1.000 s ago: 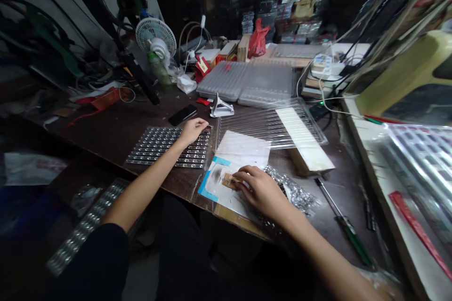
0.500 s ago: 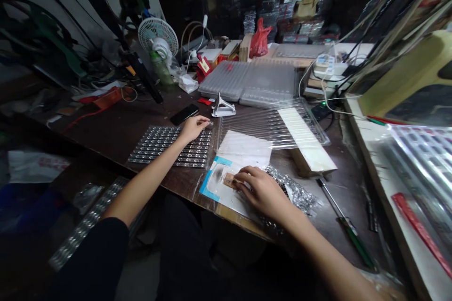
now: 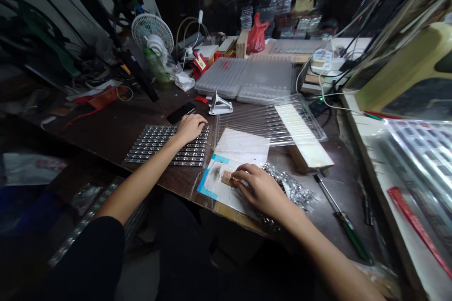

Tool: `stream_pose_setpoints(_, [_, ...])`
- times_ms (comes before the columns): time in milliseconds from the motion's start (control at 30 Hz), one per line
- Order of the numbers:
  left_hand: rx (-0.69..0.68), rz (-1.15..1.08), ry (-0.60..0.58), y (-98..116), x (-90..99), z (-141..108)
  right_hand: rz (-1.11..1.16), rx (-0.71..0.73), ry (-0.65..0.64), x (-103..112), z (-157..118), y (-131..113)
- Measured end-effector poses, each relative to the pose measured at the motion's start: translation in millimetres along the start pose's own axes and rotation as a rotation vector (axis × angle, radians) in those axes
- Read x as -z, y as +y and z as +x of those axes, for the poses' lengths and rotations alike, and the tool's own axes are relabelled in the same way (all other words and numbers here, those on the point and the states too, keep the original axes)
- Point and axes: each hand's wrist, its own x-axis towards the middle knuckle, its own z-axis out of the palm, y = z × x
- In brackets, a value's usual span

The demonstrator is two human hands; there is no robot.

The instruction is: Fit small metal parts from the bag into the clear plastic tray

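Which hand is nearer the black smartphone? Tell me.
Left. The left hand sits just below the black smartphone, over a sheet of small metal parts; the right hand is well away, on the white paper.

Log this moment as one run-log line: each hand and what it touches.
left hand: on silver metal-part sheet | right hand: on tan pad, lying on white sheet

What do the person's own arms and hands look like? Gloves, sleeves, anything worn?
No gloves: the left hand and right hand are bare. The left forearm and right forearm are bare too, with no watch or band visible at either wrist. A black sleeve shows at the upper left arm; no sleeve shows on the right arm in view.
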Motion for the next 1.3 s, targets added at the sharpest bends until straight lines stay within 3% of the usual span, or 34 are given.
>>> stream_pose_setpoints(100, [-0.029,0.008,-0.028,9,0.9,-2,-0.036,-0.044,0.021,5,0,7])
stream_pose_setpoints(200, [-0.024,-0.009,-0.004,18,9.8,-23,-0.15,-0.142,0.161,16,-3,23])
stream_pose_setpoints(300, [-0.012,-0.128,0.078,29,22.5,-76,-0.291,-0.287,0.405,29,-8,45])
stream_pose_setpoints(367, [-0.007,-0.234,0.131,36,26.5,-123,-0.413,-0.397,0.474,35,-9,58])
stream_pose_setpoints(500, [0.086,-0.367,0.318,42,18.5,-203,-0.614,-0.385,0.372,38,1,73])
stream_pose_setpoints(600, [0.188,-0.455,0.445,38,6.2,-228,-0.709,-0.354,0.316,44,14,74])
stream_pose_setpoints(733, [0.21,-0.575,0.538,34,-2.4,-233,-0.794,-0.284,0.351,75,27,62])
stream_pose_setpoints(800, [0.25,-0.67,0.56,34,0.9,-232,-0.814,-0.205,0.458,99,28,47])
stream_pose_setpoints(867, [0.317,-0.793,0.553,34,10.7,-230,-0.834,-0.109,0.655,126,26,22])
stream_pose_setpoints(967, [0.365,-0.948,0.542,34,38.2,-222,-0.797,0.069,0.75,160,23,-29])
stream_pose_setpoints(1033, [0.311,-0.992,0.55,33,62.1,-215,-0.71,0.082,0.727,172,25,-65])
stream_pose_setpoints(1133, [0.163,-1.043,0.53,33,94.9,-205,-0.572,0.049,0.665,174,43,-102])
stream_pose_setpoints(1200, [0.117,-1.086,0.502,32,108.3,-199,-0.496,0.073,0.574,169,65,-112])
stream_pose_setpoints(1300, [0.204,-1.169,0.536,19,115.1,-197,-0.419,0.096,0.452,159,103,-109])
